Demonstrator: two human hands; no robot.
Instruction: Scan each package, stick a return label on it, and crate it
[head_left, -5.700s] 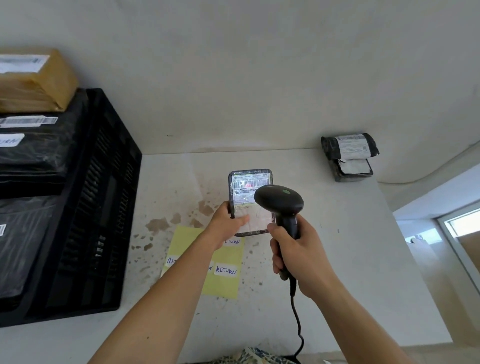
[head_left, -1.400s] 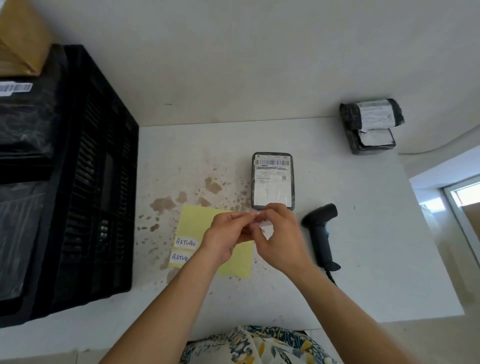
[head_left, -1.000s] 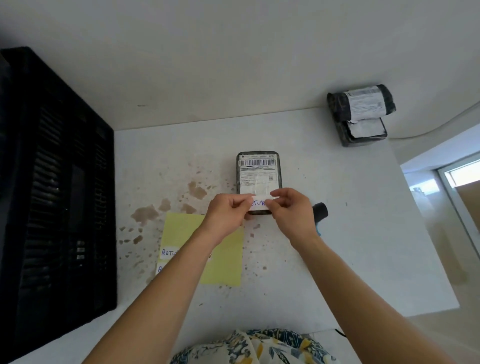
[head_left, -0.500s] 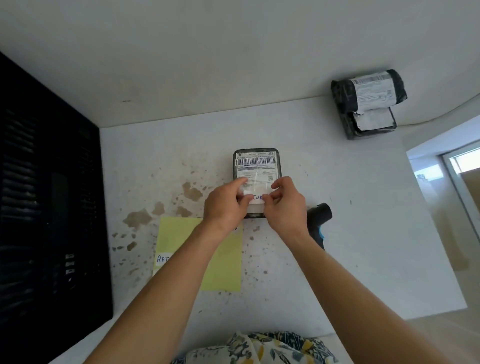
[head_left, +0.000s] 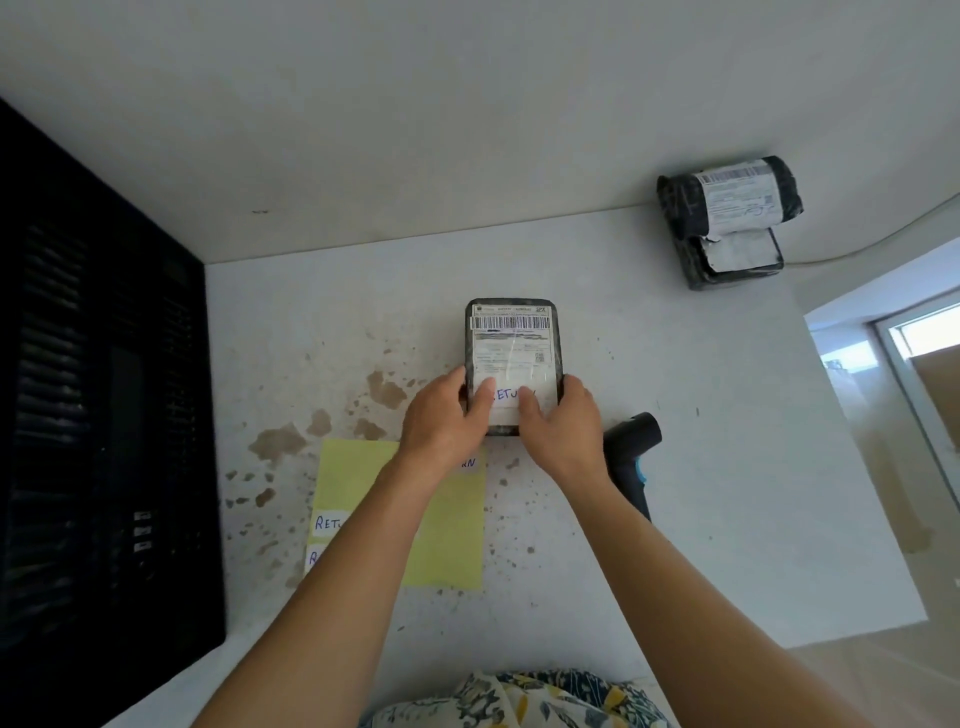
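A small dark package (head_left: 511, 338) with a white shipping label and barcode lies flat on the white table (head_left: 727, 467). A white handwritten return label (head_left: 506, 396) sits on its near end. My left hand (head_left: 447, 415) grips the package's near left side, thumb pressing on the return label. My right hand (head_left: 558, 421) holds the near right side, its thumb also on the label. The black barcode scanner (head_left: 631, 441) lies on the table just right of my right wrist. A black crate (head_left: 104, 415) stands along the left.
A yellow sheet (head_left: 441, 535) carrying more return labels lies under my left forearm. Two more wrapped packages (head_left: 727, 218) are stacked at the far right against the wall. The table's right edge drops off near the doorway. Brown stains mark the table.
Both hands have gone from holding the return label above the package to pressing it flat on the package's near end, fingers now wrapped round the package sides.
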